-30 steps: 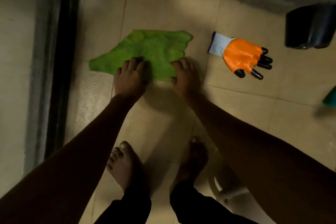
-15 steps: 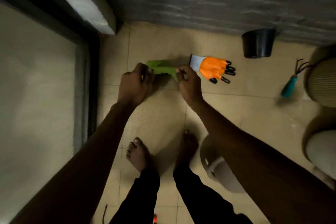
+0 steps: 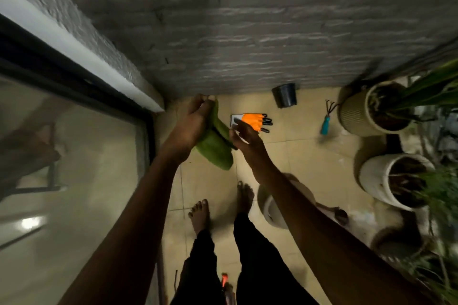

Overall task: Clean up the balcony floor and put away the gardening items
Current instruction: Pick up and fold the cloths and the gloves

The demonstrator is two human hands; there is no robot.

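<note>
Green cloth (image 3: pixel 215 146), bunched into a long roll, hung in the air above the tiled floor (image 3: pixel 297 156), between a standing person's two bare hands. Its long axis ran on a slant, from an upper end near the floor's far edge at the grey wall (image 3: pixel 247 32) down and rightward toward the person's feet. The left hand (image 3: pixel 193 124) gripped the upper end, fingers curled round the fabric, wrist bent and arm stretched forward. The right hand (image 3: pixel 244 135) sat just beside the roll's right side about halfway down, thumb touching the fabric; blur hid whether it pinched the cloth or only rested against it. On this showing the left hand bore the cloth, and the right looked the freer one for gathering the dangling lower end. On the floor just beyond the right hand lay an orange glove (image 3: pixel 254 117), cuff to the left and black fingertips to the right, nearer to the right hand than to the left. Farther right lay a teal-handled hand rake (image 3: pixel 327 121), and a black pot (image 3: pixel 285 95) stood at the floor's far edge
</note>
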